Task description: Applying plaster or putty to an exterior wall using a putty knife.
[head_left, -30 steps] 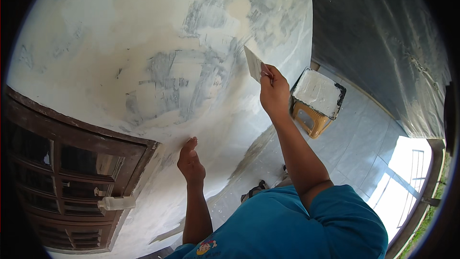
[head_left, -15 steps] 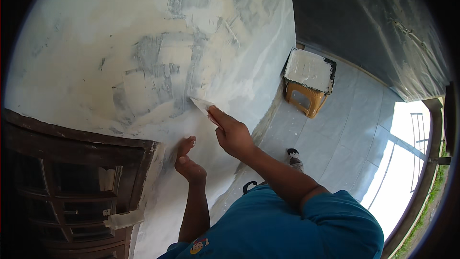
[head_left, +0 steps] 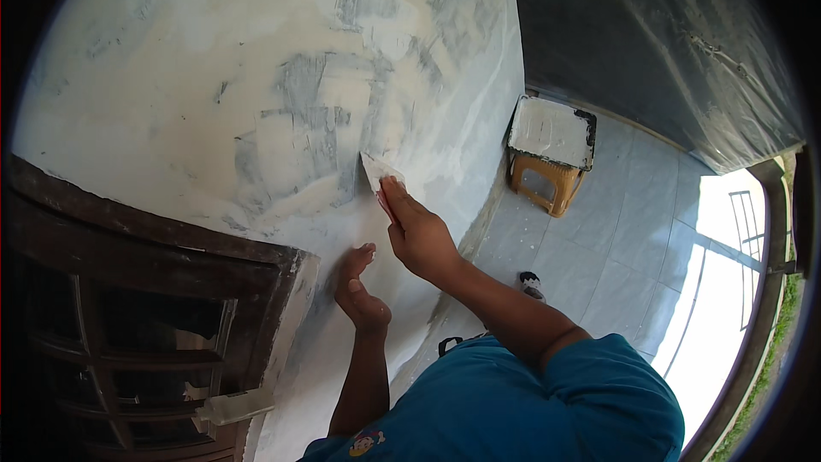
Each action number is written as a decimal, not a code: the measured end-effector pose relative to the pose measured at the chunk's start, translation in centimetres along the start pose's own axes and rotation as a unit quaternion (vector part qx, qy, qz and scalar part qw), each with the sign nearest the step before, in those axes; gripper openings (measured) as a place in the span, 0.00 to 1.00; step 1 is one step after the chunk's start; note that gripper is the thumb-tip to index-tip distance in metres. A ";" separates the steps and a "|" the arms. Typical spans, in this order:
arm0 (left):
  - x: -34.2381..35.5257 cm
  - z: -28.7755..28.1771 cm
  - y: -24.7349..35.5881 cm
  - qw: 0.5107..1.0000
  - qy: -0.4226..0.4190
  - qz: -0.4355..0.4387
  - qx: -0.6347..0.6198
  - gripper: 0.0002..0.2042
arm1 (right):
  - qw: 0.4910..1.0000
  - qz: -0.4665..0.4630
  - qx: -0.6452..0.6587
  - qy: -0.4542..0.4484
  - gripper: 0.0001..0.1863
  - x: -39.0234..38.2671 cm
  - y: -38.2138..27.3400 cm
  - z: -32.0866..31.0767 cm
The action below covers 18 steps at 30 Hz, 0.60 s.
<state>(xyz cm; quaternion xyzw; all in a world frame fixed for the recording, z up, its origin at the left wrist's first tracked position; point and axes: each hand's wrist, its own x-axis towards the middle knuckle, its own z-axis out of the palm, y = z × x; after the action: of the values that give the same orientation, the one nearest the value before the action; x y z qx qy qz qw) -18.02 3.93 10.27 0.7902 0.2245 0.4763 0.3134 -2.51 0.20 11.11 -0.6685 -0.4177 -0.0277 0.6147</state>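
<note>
My right hand (head_left: pixel 419 231) grips a scraper (head_left: pixel 377 171) with a pale triangular blade, which lies on the plastered wall (head_left: pixel 188 51) beside patchy grey smears near the middle of the view. Lower and to the left of it, my left hand (head_left: pixel 363 295) rests by the wall just past the window frame's corner, fingers loosely curved and apart, holding nothing. Small white specks show on its fingers.
A dark wooden window (head_left: pixel 145 325) fills the lower left. At right, a paint-smeared tray (head_left: pixel 552 130) sits on a yellow plastic stool (head_left: pixel 547 184) on grey floor tiles (head_left: pixel 611 214). Dark plastic sheeting (head_left: pixel 650 34) covers the upper right; a bright opening with grass is at far right.
My right hand first came down and left with the scraper from high on the wall, then shifted slightly upward. My left hand stays near the window corner, appearing slightly further right.
</note>
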 end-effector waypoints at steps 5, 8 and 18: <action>0.3 -0.2 -0.2 0.999 -0.013 0.028 -0.010 0.26 | 0.980 0.170 0.016 0.101 0.28 6.4 4.1 -6.0; 0.3 0.9 -0.2 0.999 -0.018 0.027 -0.028 0.25 | 0.984 0.137 -0.030 0.114 0.29 11.1 8.7 -4.3; -0.2 0.0 -0.8 0.999 0.011 0.033 -0.024 0.25 | 0.970 0.104 0.148 -0.165 0.35 -6.3 -1.2 -1.0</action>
<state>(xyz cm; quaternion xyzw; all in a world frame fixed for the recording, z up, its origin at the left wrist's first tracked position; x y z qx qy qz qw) -18.18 4.39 9.56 0.7840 0.1897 0.5008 0.3140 -6.84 -4.06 8.85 -0.6049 -0.4409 0.2090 0.6293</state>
